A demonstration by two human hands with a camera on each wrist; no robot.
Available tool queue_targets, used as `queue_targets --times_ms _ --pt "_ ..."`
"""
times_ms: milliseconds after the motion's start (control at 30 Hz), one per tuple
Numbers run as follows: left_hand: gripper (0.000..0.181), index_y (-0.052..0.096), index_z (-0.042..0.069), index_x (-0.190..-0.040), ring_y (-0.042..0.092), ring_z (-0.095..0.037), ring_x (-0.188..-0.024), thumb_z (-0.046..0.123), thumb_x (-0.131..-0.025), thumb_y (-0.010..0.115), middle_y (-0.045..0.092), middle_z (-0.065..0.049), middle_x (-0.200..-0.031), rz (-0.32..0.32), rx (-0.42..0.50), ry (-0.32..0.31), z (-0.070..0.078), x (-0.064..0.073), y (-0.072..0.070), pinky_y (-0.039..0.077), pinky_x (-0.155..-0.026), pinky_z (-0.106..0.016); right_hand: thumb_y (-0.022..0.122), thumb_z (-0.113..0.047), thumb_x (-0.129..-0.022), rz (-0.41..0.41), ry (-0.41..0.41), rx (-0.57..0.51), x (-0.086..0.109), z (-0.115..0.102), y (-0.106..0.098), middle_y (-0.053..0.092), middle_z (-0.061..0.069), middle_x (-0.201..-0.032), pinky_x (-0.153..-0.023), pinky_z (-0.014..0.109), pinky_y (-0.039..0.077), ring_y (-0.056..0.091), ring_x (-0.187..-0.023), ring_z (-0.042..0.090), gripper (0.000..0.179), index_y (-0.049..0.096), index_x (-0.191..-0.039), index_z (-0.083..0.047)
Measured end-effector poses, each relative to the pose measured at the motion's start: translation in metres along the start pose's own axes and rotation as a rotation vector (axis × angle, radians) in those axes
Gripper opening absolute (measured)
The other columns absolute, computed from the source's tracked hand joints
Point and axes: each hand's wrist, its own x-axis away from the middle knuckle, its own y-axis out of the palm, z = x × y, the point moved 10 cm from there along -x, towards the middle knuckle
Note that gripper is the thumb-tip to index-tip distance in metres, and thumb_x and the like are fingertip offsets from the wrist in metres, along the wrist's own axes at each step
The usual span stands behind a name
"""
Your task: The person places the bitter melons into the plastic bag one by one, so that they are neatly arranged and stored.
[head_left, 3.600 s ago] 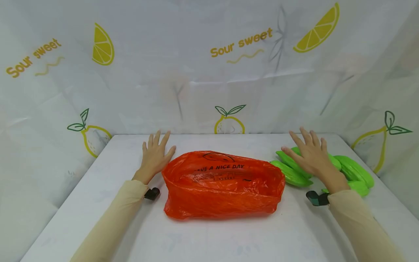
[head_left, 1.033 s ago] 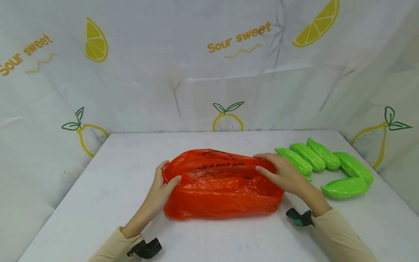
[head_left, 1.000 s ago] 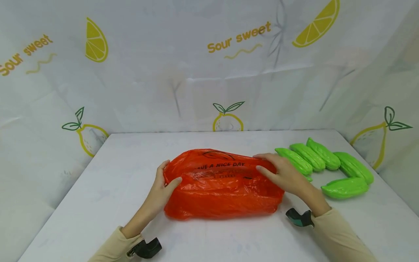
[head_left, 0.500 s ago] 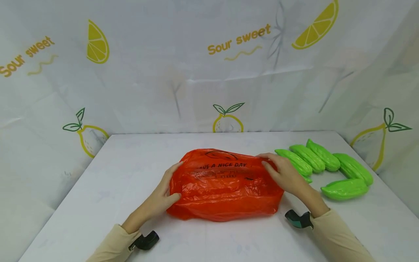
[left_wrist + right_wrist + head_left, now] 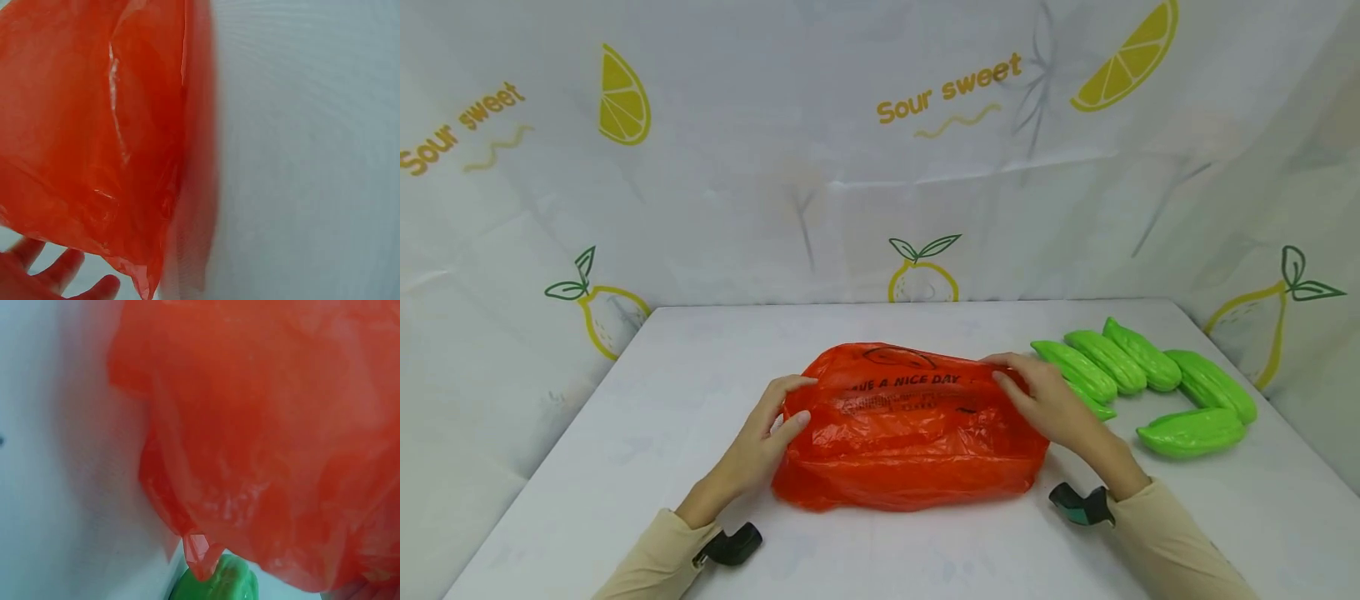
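Note:
A red plastic bag printed "HAVE A NICE DAY" lies on its side on the white table, its mouth facing up toward me. My left hand is at its left end, with index finger and thumb spread against the plastic. In the left wrist view, fingers of that hand lie loosely along the edge of the bag. At the far right corner my right hand pinches the rim between thumb and fingers. The bag hides most of that hand in the right wrist view.
Several glossy green ridged gourds lie to the right of the bag, one end showing in the right wrist view. A white lemon-print curtain hangs behind the table. A black device is strapped at each wrist.
From flat above the table, both hands have come down to the bag. Lately the left hand shifts along its left end, pushing it in slightly and back out. The right hand stays nearly still.

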Motion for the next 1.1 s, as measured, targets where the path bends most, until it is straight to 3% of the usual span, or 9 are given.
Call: queue_targets --times_ms 133,267,400,733,1067,1100 --pt "0.052 0.043 0.01 -0.145 0.033 -0.037 -0.142 0.01 -0.096 0.058 0.038 -0.013 -0.151 0.028 0.0 0.014 0.001 -0.001 -0.003 0.03 -0.108 -0.073 0.056 0.0 -0.097 -0.014 -0.002 -0.007 -0.001 -0.002 0.002 0.07 0.016 -0.116 -0.09 0.051 0.055 0.065 -0.109 0.033 0.026 0.064 -0.122 0.002" --pt "0.07 0.029 0.012 -0.155 0.026 -0.039 -0.147 -0.001 -0.092 0.057 0.028 -0.015 -0.16 -0.018 -0.015 0.012 0.001 -0.001 0.001 0.027 -0.112 -0.07 0.056 0.0 -0.097 -0.012 -0.009 0.0 -0.001 -0.003 0.003 0.071 0.016 -0.116 -0.089 0.051 0.055 0.066 -0.108 0.033 0.026 0.064 -0.121 0.002" --pt "0.079 0.023 0.015 -0.158 0.025 -0.037 -0.149 -0.004 -0.089 0.055 0.027 -0.012 -0.162 -0.055 -0.036 -0.003 -0.001 -0.001 0.005 0.025 -0.116 -0.065 0.056 0.0 -0.097 -0.007 -0.017 0.001 -0.001 -0.005 0.002 0.071 0.016 -0.115 -0.089 0.051 0.055 0.066 -0.108 0.033 0.025 0.064 -0.121 0.002" --pt "0.063 0.035 0.011 -0.151 0.031 -0.036 -0.146 0.005 -0.094 0.06 0.035 -0.011 -0.157 -0.067 -0.031 0.044 -0.001 0.0 0.01 0.028 -0.113 -0.067 0.057 -0.008 -0.099 -0.025 0.018 -0.021 0.0 -0.004 0.0 0.07 0.015 -0.118 -0.092 0.053 0.053 0.064 -0.111 0.034 0.026 0.063 -0.123 0.0" --pt "0.065 0.031 0.015 -0.153 0.034 -0.031 -0.145 0.013 -0.095 0.061 0.035 -0.008 -0.157 -0.075 0.006 -0.013 -0.006 -0.001 0.011 0.029 -0.114 -0.064 0.059 -0.013 -0.099 0.016 0.048 -0.073 0.002 0.008 -0.021 0.068 0.019 -0.12 -0.088 0.045 0.058 0.069 -0.106 0.035 0.029 0.062 -0.124 0.0" --pt "0.067 0.03 0.015 -0.153 0.034 -0.032 -0.145 0.013 -0.094 0.062 0.034 -0.008 -0.157 -0.078 0.013 -0.014 -0.006 -0.001 0.011 0.029 -0.114 -0.064 0.059 -0.013 -0.099 0.026 0.046 -0.067 0.002 0.009 -0.023 0.069 0.019 -0.119 -0.088 0.039 0.059 0.069 -0.105 0.035 0.028 0.062 -0.124 0.0"
